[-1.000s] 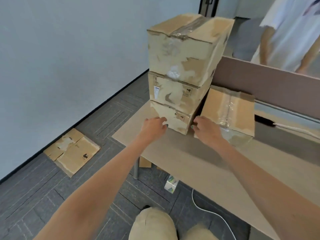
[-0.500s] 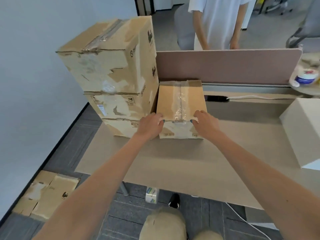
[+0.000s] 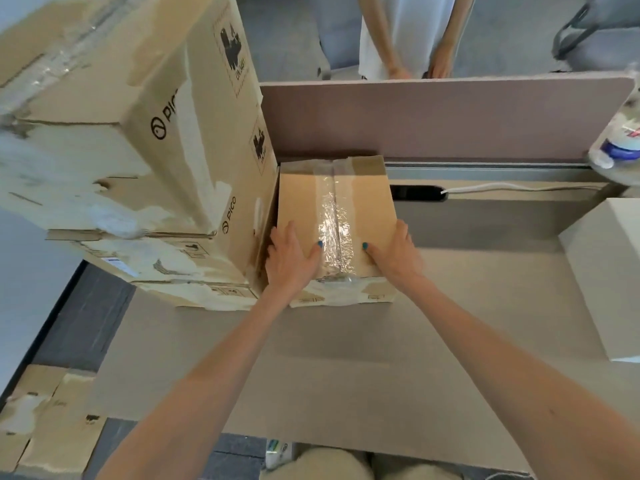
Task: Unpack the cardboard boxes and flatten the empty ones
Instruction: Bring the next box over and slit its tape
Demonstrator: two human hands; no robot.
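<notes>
- The small taped cardboard box (image 3: pixel 337 223) sits on the desk (image 3: pixel 346 375) at the centre of the frame. Its long axis runs straight up the frame, away from the wearer.
- The clear tape seam (image 3: pixel 334 237) follows that same axis down the middle of the lid, and both hands flank it.
- The left hand (image 3: pixel 291 261) lies flat on the lid's near left part, fingers fairly straight, thumb pointing in at the seam.
- The right hand (image 3: pixel 394 258) mirrors it on the near right part, laid flat with nothing pinched.
- I judge both thumbs about equally near the seam, so either could start picking at the tape's near end, which folds over the front edge just below them.
- The box's left side touches the tall stack of PICO boxes (image 3: pixel 138 150), which fills the upper left. I'd drag the box toward the lower frame before opening the left flap.
- Behind it stands the brown partition panel (image 3: pixel 433 119), with a white cable (image 3: pixel 502 187) running to the right along its base.
- A white box (image 3: pixel 609 271) stands well apart at the right edge.
- Flattened cardboard (image 3: pixel 45 420) lies on the floor at lower left.
- Another person (image 3: pixel 408 29) stands beyond the partition, out of the way.
</notes>
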